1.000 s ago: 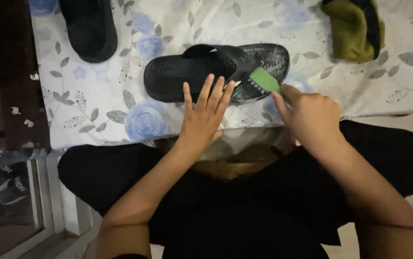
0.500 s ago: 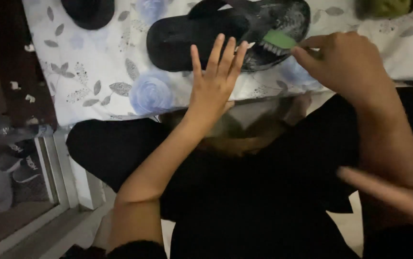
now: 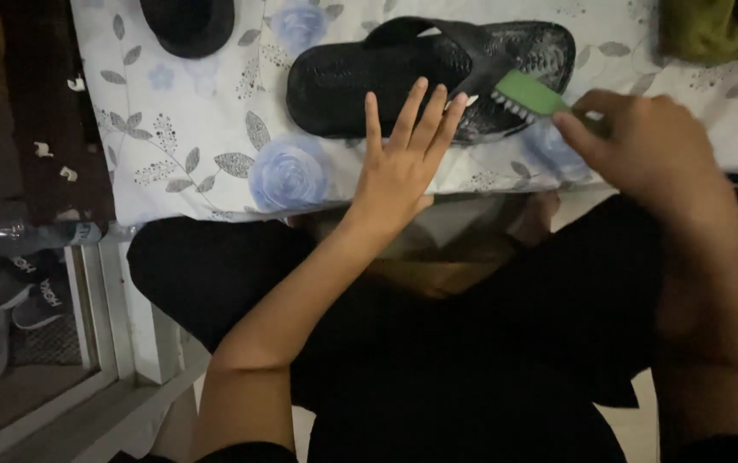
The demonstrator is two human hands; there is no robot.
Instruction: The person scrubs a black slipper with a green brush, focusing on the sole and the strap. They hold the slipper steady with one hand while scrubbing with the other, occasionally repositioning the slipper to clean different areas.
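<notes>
A single camera, worn on the person's head, looks steeply down and slightly forward over the lap, close enough that both forearms fill the lower half of the view. The left hand (image 3: 397, 167) sits near centre and the right hand (image 3: 643, 146) toward 2 o'clock. The flowered cloth (image 3: 206, 146) spans the top from 10 to 2 o'clock (its far edge is cut off), and a floor strip runs at 8 o'clock.

Beyond our left hand (image 3: 399, 171) a sandal (image 3: 420, 77) lies on the cloth (image 3: 206, 146). Our right hand (image 3: 643, 150) sits to its right, setting a brush (image 3: 530, 94) on the sandal. Farther left lies a second sandal (image 3: 187, 24); beyond our right hand, a bundle (image 3: 712, 27).
</notes>
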